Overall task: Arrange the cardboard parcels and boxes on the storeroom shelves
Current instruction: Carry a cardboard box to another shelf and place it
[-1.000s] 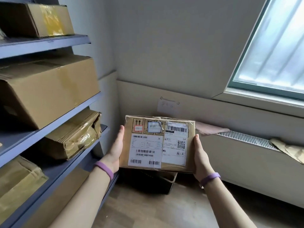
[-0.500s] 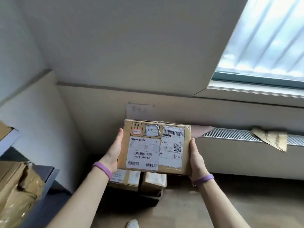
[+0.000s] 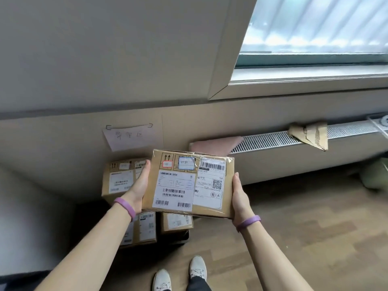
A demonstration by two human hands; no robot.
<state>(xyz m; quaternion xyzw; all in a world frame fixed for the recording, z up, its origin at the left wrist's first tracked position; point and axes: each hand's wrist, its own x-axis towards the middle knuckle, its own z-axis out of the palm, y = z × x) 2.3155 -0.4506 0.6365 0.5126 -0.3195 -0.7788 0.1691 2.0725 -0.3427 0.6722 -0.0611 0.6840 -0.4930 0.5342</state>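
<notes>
– Where is the parcel, and how is it held?

– You have the parcel (image 3: 189,183) up in front of you, clear of the floor, with its label side facing you. Your left hand (image 3: 139,185) presses flat on its left end and your right hand (image 3: 239,194) on its right end. The fingers that show lie straight; anything tucked underneath is hidden.

– How will it handle?

– It looks like stiff corrugated card, square-cornered and taped over, so it should hold its shape under a sideways squeeze. It seems light enough to carry level like this. The tape and glossy labels may be slick, so put your palms on the bare card ends, or slide your fingers under the base. The printed arrows suggest it has a right way up, which is worth minding.

– And the count?

– One parcel in your hands. Three floor boxes (image 3: 118,179) piled against the wall, just beyond and below it. One torn cardboard scrap (image 3: 310,135) on the radiator grille (image 3: 273,139). One paper sign (image 3: 130,136) on the wall. No shelf shows here, so you will probably have to turn to find one.
</notes>
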